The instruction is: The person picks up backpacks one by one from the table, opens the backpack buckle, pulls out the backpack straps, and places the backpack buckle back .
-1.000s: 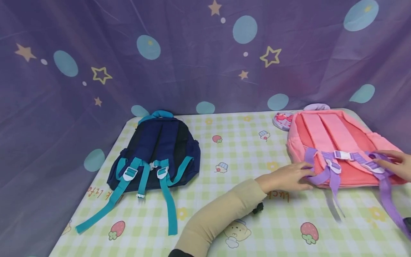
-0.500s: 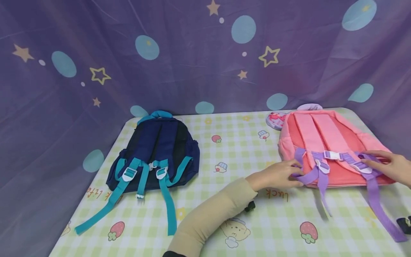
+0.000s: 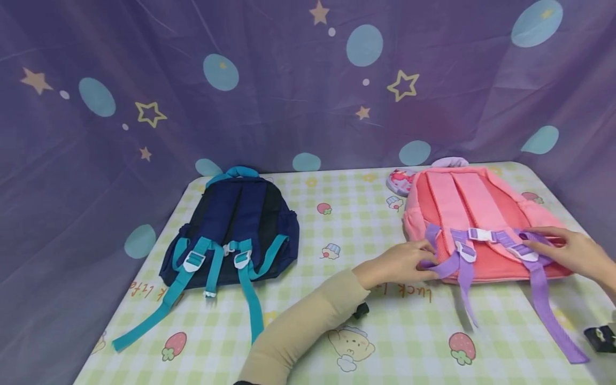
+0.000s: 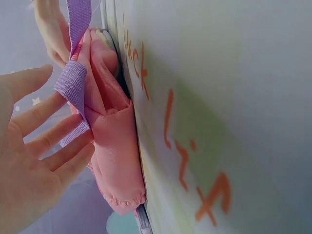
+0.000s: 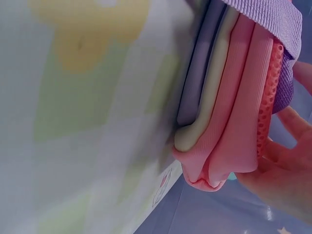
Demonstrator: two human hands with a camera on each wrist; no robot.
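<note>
A pink backpack (image 3: 481,203) lies flat at the right of the table, straps up, with purple webbing straps (image 3: 540,299) and a white buckle (image 3: 481,235) across them. My left hand (image 3: 401,262) is at its left edge. In the left wrist view the fingers (image 4: 58,141) are nearly straight, touching the purple strap (image 4: 73,85), with the thumb apart. My right hand (image 3: 572,254) touches the bag's right side and strap. In the right wrist view its fingers (image 5: 273,151) lie extended against the side; some fingertips are hidden. A navy backpack (image 3: 231,224) with teal straps (image 3: 173,291) lies at the left.
A checkered cloth (image 3: 356,214) with printed strawberries and cupcakes covers the table. A purple curtain (image 3: 289,107) hangs right behind it. A small pink and lilac patterned item (image 3: 399,182) shows at the pink bag's top left corner.
The pink backpack has slid left across the cloth, both hands moving along with it. The small patterned item at its corner moved left too. The navy backpack has stayed in place.
</note>
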